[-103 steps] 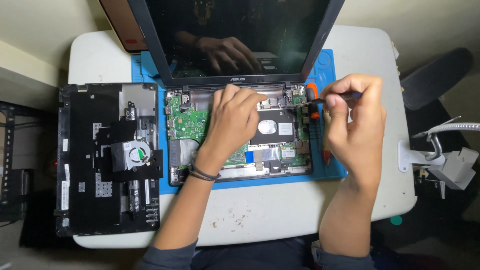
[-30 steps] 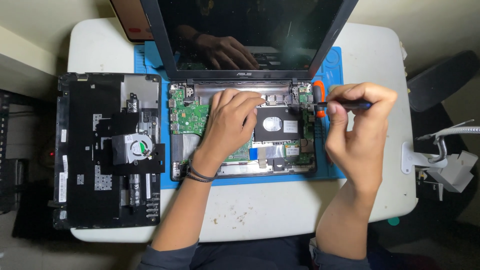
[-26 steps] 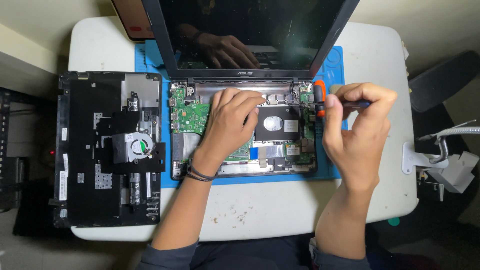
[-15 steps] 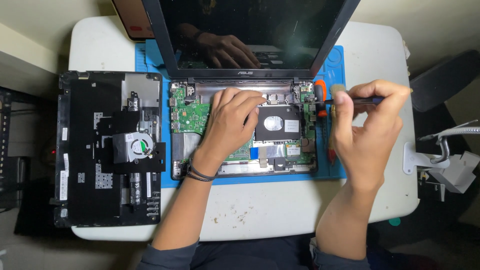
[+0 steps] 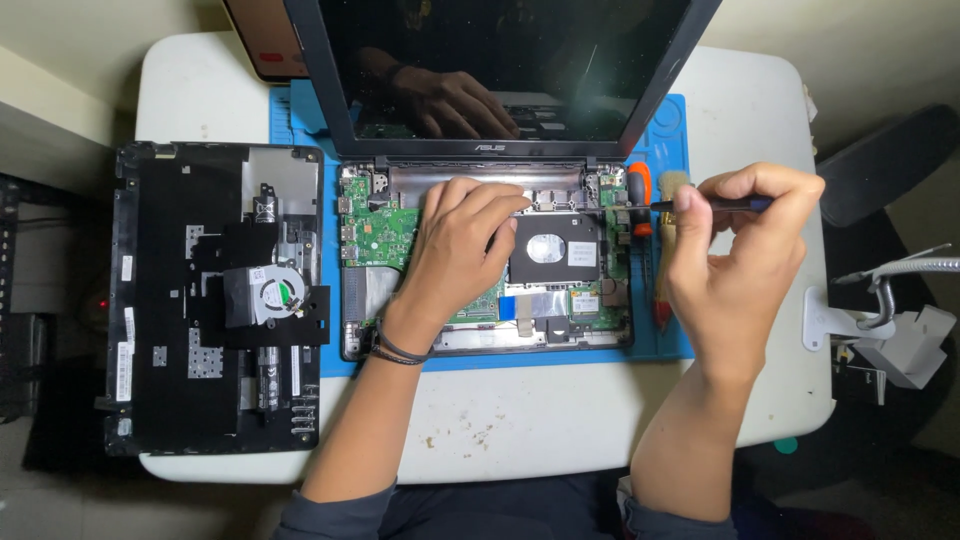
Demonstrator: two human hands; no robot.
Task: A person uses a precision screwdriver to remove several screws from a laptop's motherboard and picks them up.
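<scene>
two bare hands working inside an opened laptop [image 5: 480, 270] on a blue mat [image 5: 660, 345].

the left hand [image 5: 455, 250] lies palm down on the green circuit board [image 5: 380, 230], fingers spread and gently curved toward the hinge edge, clamped on nothing; the right hand [image 5: 735, 250], over the mat's right edge, has its fingers curled tight around a thin dark screwdriver [image 5: 700, 204] held level, its tip pointing left at the laptop's back right corner (whether it touches a screw i cannot tell). the black drive [image 5: 555, 248] sits just beside the left fingertips. an orange-handled tool [image 5: 638, 190] lies on the mat near the screwdriver tip. the removed black cover with its fan [image 5: 270, 292] rests at the table's [image 5: 560, 420] left edge, a white lamp clamp [image 5: 880, 320] at its right edge.
</scene>
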